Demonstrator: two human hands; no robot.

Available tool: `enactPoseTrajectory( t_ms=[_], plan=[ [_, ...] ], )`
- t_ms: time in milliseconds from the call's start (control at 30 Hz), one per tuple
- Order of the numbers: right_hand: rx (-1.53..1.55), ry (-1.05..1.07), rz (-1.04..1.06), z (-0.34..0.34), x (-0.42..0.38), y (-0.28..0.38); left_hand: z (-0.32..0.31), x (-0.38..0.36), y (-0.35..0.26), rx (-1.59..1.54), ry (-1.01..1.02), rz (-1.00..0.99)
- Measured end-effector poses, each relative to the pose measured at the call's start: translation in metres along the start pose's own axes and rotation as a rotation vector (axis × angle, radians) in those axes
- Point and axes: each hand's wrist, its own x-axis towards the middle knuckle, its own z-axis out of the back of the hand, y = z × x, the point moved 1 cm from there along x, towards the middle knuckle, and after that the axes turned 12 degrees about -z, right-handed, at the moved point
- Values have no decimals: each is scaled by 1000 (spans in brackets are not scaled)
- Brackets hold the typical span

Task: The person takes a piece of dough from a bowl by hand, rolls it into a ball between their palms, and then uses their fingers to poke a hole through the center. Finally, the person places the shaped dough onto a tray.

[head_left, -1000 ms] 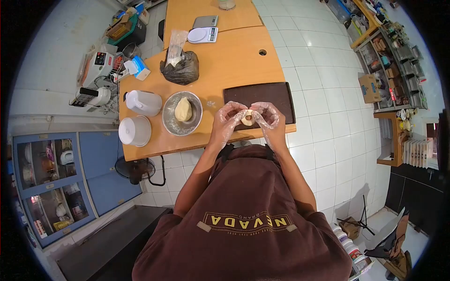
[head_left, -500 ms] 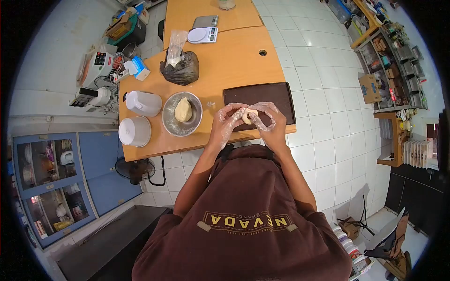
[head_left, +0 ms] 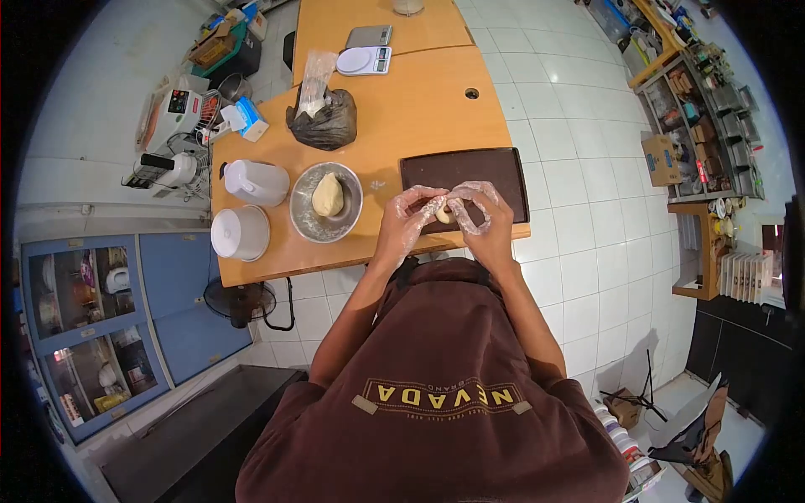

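Between my floured fingers is a small piece of pale dough [head_left: 444, 215], curved like a ring and partly covered by the fingertips. My left hand [head_left: 410, 220] pinches it from the left, and my right hand [head_left: 482, 216] grips it from the right with thumb and fingers. Both hands are above the near edge of a dark baking tray [head_left: 470, 167]. To the left, a larger lump of dough [head_left: 328, 196] rests in a flour-dusted metal bowl [head_left: 355, 220].
Left of the bowl are a white pitcher [head_left: 257, 183] and a white tub [head_left: 240, 234]. A black plastic bag [head_left: 325, 124] holding a clear bag sits farther back, near a white kitchen scale [head_left: 363, 61]. The wooden table [head_left: 419, 101] has its right edge beside the tray.
My fingertips have closed together over the top of the small dough, hiding more of it. The bowl, tray and other table items stay in place.
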Motion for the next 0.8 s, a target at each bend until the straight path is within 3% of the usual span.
enactPoseTrajectory(
  t_ms=[267,367,467,567,800],
  plan=[
    [-134,27,-8,-6,-5,-13,1,-2,9,9,18,-55],
    [-47,69,59,-3,-1,-9,-1,-3,9,-9,-24,-30],
    [181,124,-172,-4,-1,-4,-4,-3,-2,-64,-62,3],
    [293,157,-247,-8,-6,-15,-2,-2,10,-148,-76,-39],
    [244,151,-207,-7,-6,-14,-5,-3,14,-68,-91,-60]
  ],
)
